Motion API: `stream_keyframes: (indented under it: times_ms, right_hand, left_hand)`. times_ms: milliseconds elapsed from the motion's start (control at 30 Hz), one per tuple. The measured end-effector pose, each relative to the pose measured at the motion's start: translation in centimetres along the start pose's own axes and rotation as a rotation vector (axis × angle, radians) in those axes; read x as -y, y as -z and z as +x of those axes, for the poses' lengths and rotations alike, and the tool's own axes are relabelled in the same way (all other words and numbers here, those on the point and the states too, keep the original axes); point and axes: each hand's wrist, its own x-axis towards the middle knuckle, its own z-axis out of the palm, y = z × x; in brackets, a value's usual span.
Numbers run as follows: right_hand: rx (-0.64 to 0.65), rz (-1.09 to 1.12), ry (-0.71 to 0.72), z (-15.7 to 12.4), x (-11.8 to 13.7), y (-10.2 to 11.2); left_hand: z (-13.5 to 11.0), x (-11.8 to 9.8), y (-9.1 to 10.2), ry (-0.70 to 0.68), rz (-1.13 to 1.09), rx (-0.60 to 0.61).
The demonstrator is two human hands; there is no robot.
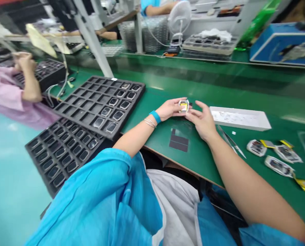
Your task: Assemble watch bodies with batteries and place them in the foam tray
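Grips a small squarish device with a white frame (pixel 183 106) between the thumb and fingers of the left hand (pixel 169 108), above the green, smooth tabletop (pixel 154 94). Lies thus between both hands, at the left fingertips and just left of the right thumb. Parts thumb and forefinger of the right hand (pixel 201 120) in a loose curve, close beside the device's lower right edge; cannot tell whether touching. Faces up and back toward the body, with rounded corners, a yellow rectangular patch inside the pale rim and whitish bits around it; too small for finer detail.

Below the hands, on the tabletop, lies flat black sheet material in rectangular pieces (pixel 179 141). Just right of the right hand sits a long, shallow white box (pixel 244 125) with small pale pieces inside; nearer the right forearm, a slim silver metal tool with two prongs (pixel 229 139). Farther right lie rounded, white-rimmed units with dark insides and yellow flat pieces (pixel 279 166). Left of the left hand rests a black compartmented tray (pixel 87 118), partly filled with squarish, dark-faced parts (pixel 118 115).
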Motion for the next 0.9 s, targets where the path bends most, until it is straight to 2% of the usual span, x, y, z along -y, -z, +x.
stream_keyframes:
  times_ms: [67, 133, 200, 267, 300, 367, 433, 500, 567, 733, 900]
  right_hand:
    - [-0.011, -0.014, 0.006, 0.2, -0.3, -0.1]
    - [-0.030, -0.015, 0.002, 0.2, -0.3, -0.4]
    - [-0.052, -0.019, -0.008, 0.3, -0.3, -0.7]
    - [-0.062, -0.033, -0.018, 0.5, -0.3, -1.0]
    - [-0.062, -0.041, -0.019, 0.6, -0.3, -1.1]
    - [-0.061, -0.051, -0.021, 0.9, -0.3, -1.2]
    - [-0.063, -0.058, -0.025, 1.1, -0.3, -1.3]
    - [-0.056, -0.068, -0.023, 1.2, -0.1, -1.4]
    - [-0.040, -0.086, -0.013, 1.1, 0.1, -1.6]
    - [0.020, -0.195, 0.007, 0.6, 0.7, -1.9]
    - [0.029, -0.207, 0.023, 0.6, 0.6, -2.0]
  left_hand:
    - [-2.9, -1.2, 1.0, -0.104, -0.049, -0.113]
    - [-7.0, -2.0, 2.7, -0.252, -0.013, -0.242]
    - [-11.8, -2.6, 5.1, -0.400, 0.196, -0.452]
    - [-16.1, -3.2, 8.1, -0.507, 0.565, -0.774]
    - [-17.9, -3.6, 9.8, -0.518, 0.767, -0.967]
    - [-20.5, -4.4, 13.1, -0.452, 1.108, -1.273]
    - [-22.0, -5.4, 16.0, -0.320, 1.283, -1.433]
    - [-22.4, -6.2, 18.0, -0.124, 1.345, -1.439]
    - [-22.0, -6.9, 18.9, 0.011, 1.361, -1.385]
    - [-19.4, -7.8, 17.9, 0.104, 1.370, -1.335]
    - [-17.5, -7.3, 17.1, 0.226, 1.403, -1.253]
